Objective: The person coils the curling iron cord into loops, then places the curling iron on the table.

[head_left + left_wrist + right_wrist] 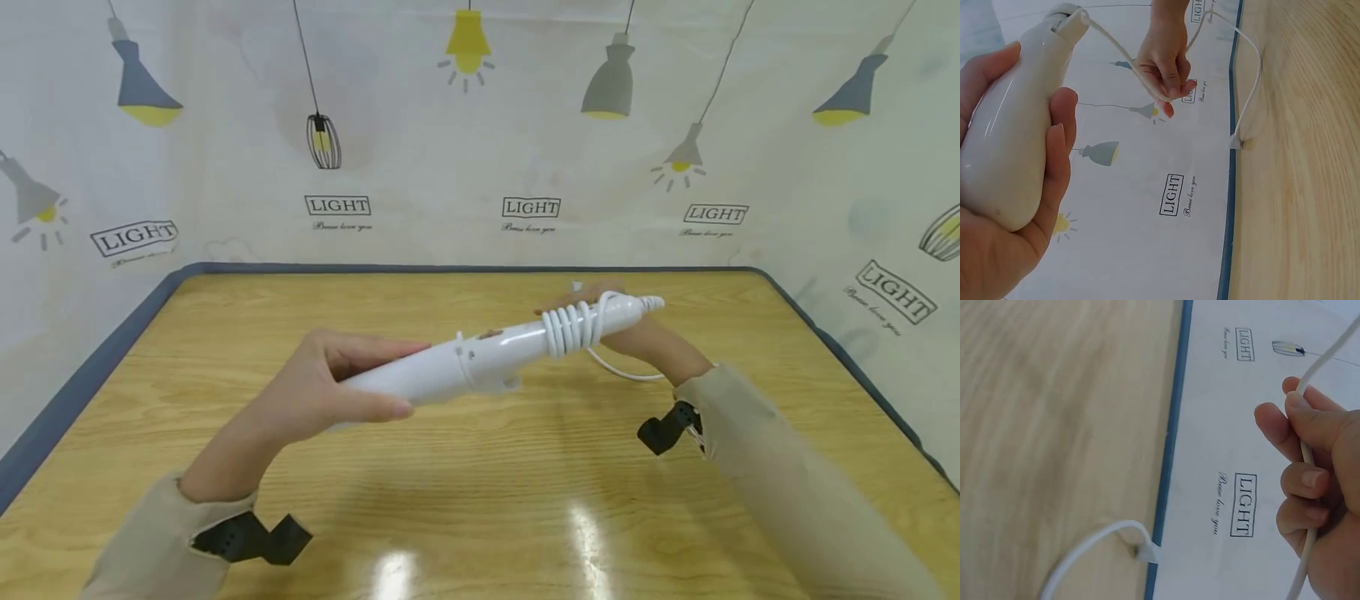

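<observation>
My left hand point(303, 392) grips the thick end of a long white corded appliance point(420, 375), shaped like a hair-styling iron. It is raised over the table and tilted, its far end up to the right. Several turns of white power cord point(572, 328) wind round that narrower end. Behind it, partly hidden in the head view, is my right hand point(639, 342). In the right wrist view, the right hand's thumb and fingers curl round a run of the cord point(1305, 556). The plug point(1235, 142) hangs at the cord's loose end, near the table's edge in the left wrist view.
The wooden table point(450, 517) has a blue-grey border point(465, 268) along its back and sides. Behind it stands a pale wall covering point(420, 167) printed with lamps and the word LIGHT. Black wrist mounts point(251, 537) are strapped at both sleeves.
</observation>
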`<state>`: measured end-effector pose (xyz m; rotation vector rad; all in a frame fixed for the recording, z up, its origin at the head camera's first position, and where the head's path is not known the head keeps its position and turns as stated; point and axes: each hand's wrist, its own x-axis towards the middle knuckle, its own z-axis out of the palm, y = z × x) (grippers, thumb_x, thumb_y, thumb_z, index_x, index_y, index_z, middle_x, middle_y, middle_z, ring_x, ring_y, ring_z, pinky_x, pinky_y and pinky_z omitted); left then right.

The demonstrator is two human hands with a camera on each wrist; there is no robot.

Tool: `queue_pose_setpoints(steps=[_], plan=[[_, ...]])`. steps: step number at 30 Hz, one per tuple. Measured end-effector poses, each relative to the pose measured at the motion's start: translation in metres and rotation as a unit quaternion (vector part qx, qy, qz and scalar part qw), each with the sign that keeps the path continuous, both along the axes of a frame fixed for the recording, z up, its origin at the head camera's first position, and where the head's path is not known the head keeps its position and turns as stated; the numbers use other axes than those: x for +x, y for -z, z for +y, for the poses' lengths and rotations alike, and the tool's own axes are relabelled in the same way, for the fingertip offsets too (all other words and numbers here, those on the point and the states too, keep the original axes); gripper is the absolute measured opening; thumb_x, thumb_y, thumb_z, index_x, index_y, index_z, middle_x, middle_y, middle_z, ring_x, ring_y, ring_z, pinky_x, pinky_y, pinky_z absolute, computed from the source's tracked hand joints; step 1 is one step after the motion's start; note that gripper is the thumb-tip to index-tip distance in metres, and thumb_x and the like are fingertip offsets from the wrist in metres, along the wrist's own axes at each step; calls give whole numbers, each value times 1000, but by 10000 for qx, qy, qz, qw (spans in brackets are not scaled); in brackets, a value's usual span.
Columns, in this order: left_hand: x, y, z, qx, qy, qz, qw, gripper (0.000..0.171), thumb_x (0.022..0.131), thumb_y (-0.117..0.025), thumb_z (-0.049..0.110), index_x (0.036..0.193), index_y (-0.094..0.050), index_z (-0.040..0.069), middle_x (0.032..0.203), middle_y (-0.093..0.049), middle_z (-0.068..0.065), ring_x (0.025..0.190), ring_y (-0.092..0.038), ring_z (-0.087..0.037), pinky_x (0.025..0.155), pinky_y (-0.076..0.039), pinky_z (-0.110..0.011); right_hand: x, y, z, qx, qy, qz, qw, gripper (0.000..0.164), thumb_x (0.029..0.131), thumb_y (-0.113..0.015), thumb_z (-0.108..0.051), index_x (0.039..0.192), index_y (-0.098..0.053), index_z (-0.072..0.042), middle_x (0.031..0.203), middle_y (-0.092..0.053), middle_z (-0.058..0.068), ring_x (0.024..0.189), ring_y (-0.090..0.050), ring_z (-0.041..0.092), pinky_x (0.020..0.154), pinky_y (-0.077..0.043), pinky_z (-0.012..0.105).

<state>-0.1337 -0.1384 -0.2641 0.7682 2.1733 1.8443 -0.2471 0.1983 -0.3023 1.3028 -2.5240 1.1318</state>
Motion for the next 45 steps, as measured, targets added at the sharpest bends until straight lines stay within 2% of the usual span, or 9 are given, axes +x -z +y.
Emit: queue_pose_setpoints(steps=[3, 6, 9, 12, 21, 26, 31, 41, 45], plan=[[1, 3, 0, -23, 161, 52, 9999, 47, 71, -77, 1, 116, -64, 5, 111, -64, -10, 89, -60, -29, 67, -52, -42, -8, -9, 0, -165, -184, -633, 9977, 21, 82, -62, 5, 103, -65, 10, 95, -67, 15, 69, -61, 9, 56, -46, 20], [1, 5, 1, -57, 343, 135, 9993, 47, 71, -76, 1, 117, -63, 2, 111, -64, -11, 87, -61, -28, 66, -52, -41, -15, -18, -1, 424, 145, -697, 9966, 21, 85, -62, 1, 104, -67, 5, 87, -69, 14, 59, -59, 9, 44, -37, 18], [3, 6, 2, -139, 578, 167, 9981, 46, 72, -76, 2, 116, -63, 1, 110, -64, -11, 83, -61, -28, 64, -52, -40, -17, -26, -3, 804, 276, -530, 9950, 18, 87, -62, -6, 102, -69, 1, 73, -69, 5, 47, -48, 6, 40, -26, 20], [4, 7, 2, -331, 775, 190, 9963, 45, 72, -76, 4, 115, -64, 2, 110, -64, -11, 79, -62, -26, 62, -52, -39, -17, -34, -4, 1036, 474, -579, 9918, 18, 88, -62, -13, 99, -71, -2, 67, -66, 1, 43, -37, 6, 41, -25, 22], [4, 11, 4, -949, 1032, 73, 9901, 45, 72, -78, 10, 115, -66, 8, 111, -64, -7, 78, -60, -25, 64, -51, -37, -13, -58, -1, 1541, 773, -105, 9850, 21, 90, -59, -24, 76, -66, -11, 56, -54, 0, 46, -35, 13, 46, -30, 26], [0, 16, 6, -1250, 1032, -12, 9868, 45, 72, -78, 14, 115, -66, 12, 112, -64, -5, 77, -59, -23, 64, -52, -36, -4, -73, -4, 1717, 1183, 175, 9779, 25, 88, -60, -32, 69, -61, -16, 53, -48, 0, 47, -36, 13, 47, -31, 27], [-2, 18, 8, -1475, 1022, 63, 9837, 46, 71, -79, 19, 115, -66, 11, 110, -65, -6, 77, -61, -21, 64, -52, -36, 9, -88, -5, 1917, 1306, 602, 9709, 21, 88, -60, -33, 72, -63, -18, 54, -48, -1, 49, -40, 14, 48, -32, 29], [-8, 28, 12, -2065, 653, 509, 9749, 46, 70, -79, 23, 113, -67, 11, 110, -64, -8, 76, -61, -14, 64, -51, -30, 38, -107, 0, 1883, 1247, 1820, 9570, 6, 79, -70, -28, 78, -71, -22, 63, -60, -14, 48, -43, 3, 46, -32, 25], [-10, 31, 13, -2453, 202, 898, 9651, 45, 70, -79, 25, 112, -68, 12, 105, -66, -6, 71, -58, -11, 59, -49, -28, 47, -110, 1, 1722, 1091, 2226, 9534, 5, 74, -74, -27, 76, -71, -23, 67, -64, -15, 47, -42, 1, 44, -31, 25]])
